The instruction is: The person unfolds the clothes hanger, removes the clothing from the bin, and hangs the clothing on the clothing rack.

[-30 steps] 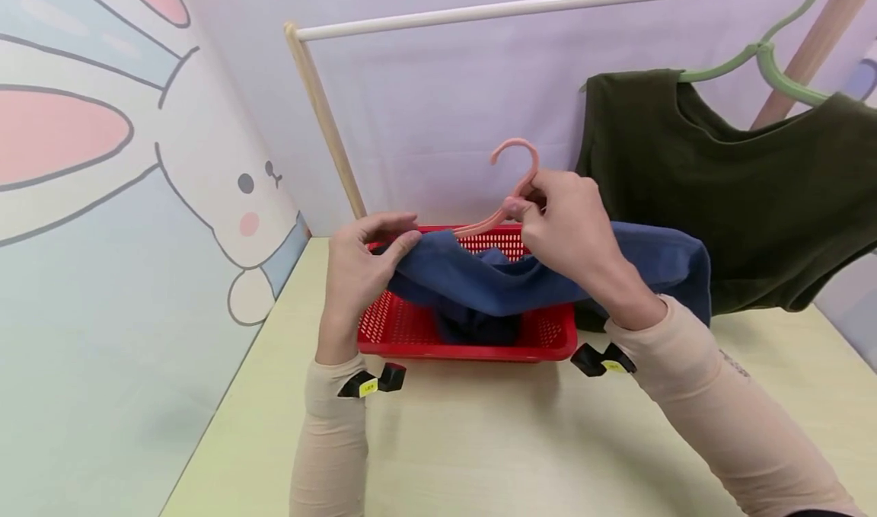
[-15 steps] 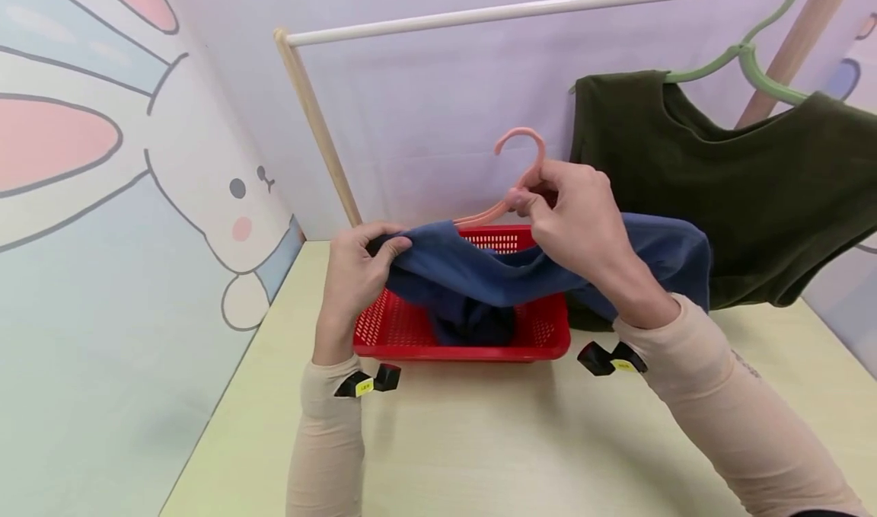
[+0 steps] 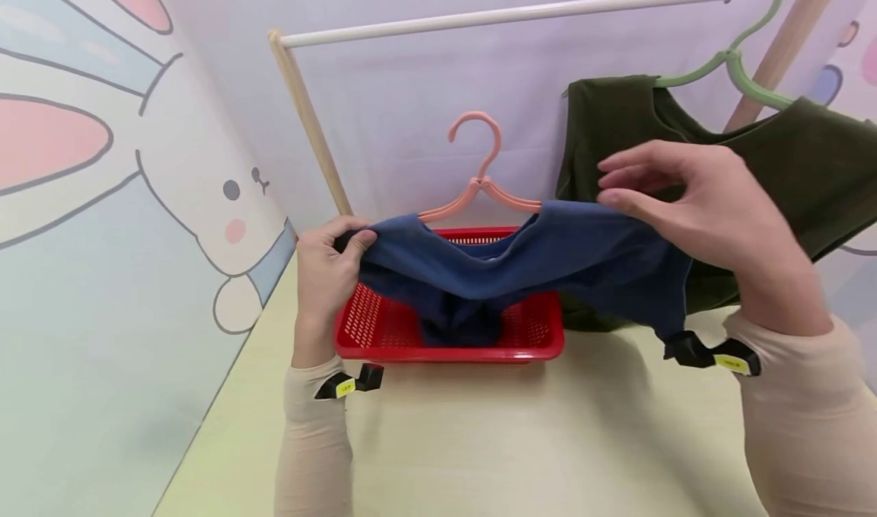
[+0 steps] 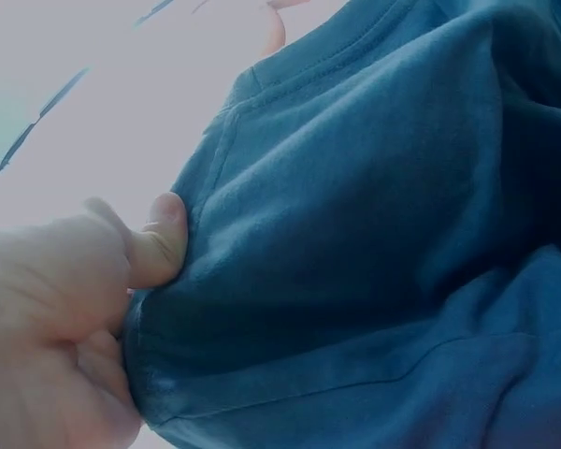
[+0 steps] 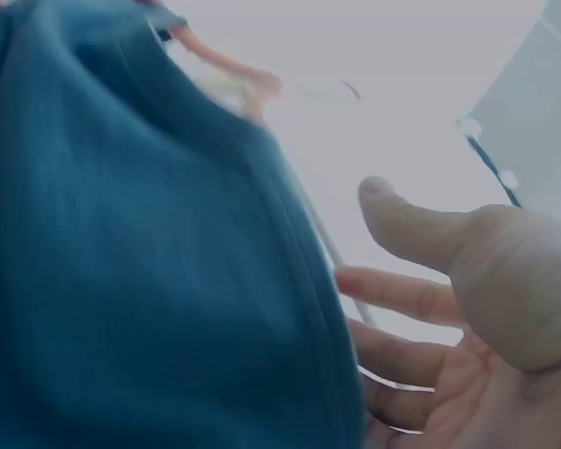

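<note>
A blue shirt (image 3: 473, 269) hangs across a pink hanger (image 3: 479, 186), whose hook stands up above the neckline. With thumb and fingers my left hand (image 3: 329, 262) pinches the left shoulder edge; the left wrist view shows the thumb on the cloth (image 4: 337, 206). My right hand (image 3: 712, 205) is off the hanger, thumb and fingers apart, by the right shoulder of the shirt. In the right wrist view the fingertips (image 5: 355, 281) lie right at the edge of the blue cloth (image 5: 168, 253). The shirt's lower part droops toward the red basket.
Beneath the shirt, a red perforated basket (image 3: 445, 355) stands on the pale table (image 3: 466, 433). Behind it rises a rack with a white rail (image 3: 438, 23) and wooden posts. A dark green top (image 3: 617, 121) hangs there on a green hanger (image 3: 736, 60). A rabbit-painted wall (image 3: 137, 311) borders the left.
My right hand has let go of the pink hanger and moved right to the shirt's right shoulder. The hanger has shifted left and its shoulders now show. My left hand keeps its pinch.
</note>
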